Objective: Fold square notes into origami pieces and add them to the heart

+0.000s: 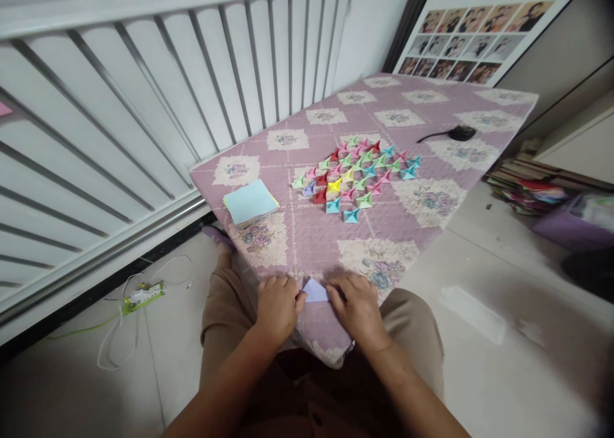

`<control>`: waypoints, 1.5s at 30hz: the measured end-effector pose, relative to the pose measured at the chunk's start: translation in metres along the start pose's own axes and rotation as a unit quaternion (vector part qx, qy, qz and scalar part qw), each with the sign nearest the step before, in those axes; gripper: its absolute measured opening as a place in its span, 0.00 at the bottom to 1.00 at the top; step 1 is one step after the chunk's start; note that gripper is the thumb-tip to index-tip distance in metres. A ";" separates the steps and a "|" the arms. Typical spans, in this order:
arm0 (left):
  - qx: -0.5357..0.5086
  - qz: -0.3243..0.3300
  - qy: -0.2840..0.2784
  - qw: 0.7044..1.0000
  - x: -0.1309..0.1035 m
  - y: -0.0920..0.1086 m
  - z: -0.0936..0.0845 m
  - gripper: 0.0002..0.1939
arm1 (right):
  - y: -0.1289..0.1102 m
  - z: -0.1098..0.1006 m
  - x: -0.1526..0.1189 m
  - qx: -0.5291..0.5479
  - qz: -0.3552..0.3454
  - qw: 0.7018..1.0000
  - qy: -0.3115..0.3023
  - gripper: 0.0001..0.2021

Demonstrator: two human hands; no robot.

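Note:
A small folded lilac paper [315,291] lies on the near corner of the cloth-covered table [316,240], its point facing away from me. My left hand [279,305] is closed at the paper's left corner, thumb and finger pinching it. On the other side, my right hand [355,304] has its fingers curled together on the right corner. Beyond them stand several rows of small folded paper pieces [334,185] in red, pink, green, blue and yellow. To the left is a stack of square paper sheets [251,201], light blue on top.
A black object with a cord [461,133] lies toward the table's far right. A white radiator [192,73] borders the left side. On the floor are a power strip [144,297] with cables at left and a purple box [570,224] at right.

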State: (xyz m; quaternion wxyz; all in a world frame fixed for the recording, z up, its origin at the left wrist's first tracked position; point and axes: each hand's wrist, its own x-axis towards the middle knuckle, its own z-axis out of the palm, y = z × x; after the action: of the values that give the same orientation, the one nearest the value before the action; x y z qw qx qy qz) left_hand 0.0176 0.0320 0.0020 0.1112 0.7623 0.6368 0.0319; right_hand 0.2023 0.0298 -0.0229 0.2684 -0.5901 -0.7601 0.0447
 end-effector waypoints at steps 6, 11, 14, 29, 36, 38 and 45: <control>-0.001 0.018 0.022 1.000 -0.001 -0.002 0.005 0.08 | -0.019 -0.001 -0.014 0.003 -0.138 0.990 -0.022 0.11; -0.018 0.023 0.023 0.999 -0.005 -0.007 0.005 0.08 | -0.024 0.005 -0.014 -0.042 -0.143 0.986 -0.069 0.14; -0.044 0.015 0.016 0.999 -0.008 -0.012 0.006 0.07 | -0.021 0.002 -0.012 -0.061 -0.136 0.985 -0.092 0.16; -0.018 0.193 0.019 0.981 -0.013 -0.028 0.013 0.13 | -0.019 0.000 -0.004 -0.051 -0.068 0.988 -0.126 0.22; -0.015 0.206 0.009 0.978 -0.011 -0.026 0.010 0.13 | -0.003 -0.002 0.002 0.018 -0.082 0.985 -0.150 0.22; -0.031 0.205 0.005 0.978 -0.009 -0.025 0.007 0.12 | 0.002 -0.002 0.004 0.035 -0.089 0.983 -0.158 0.21; -0.064 0.182 0.002 0.981 -0.005 -0.020 0.003 0.09 | -0.002 -0.003 0.009 0.019 -0.084 0.985 -0.151 0.17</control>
State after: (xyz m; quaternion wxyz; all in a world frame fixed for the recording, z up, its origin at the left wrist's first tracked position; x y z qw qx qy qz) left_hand -0.0022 0.0302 -0.0050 0.1505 0.8567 0.4845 0.0936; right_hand 0.2000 0.0367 -0.0164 0.1651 -0.5053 -0.8377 0.1251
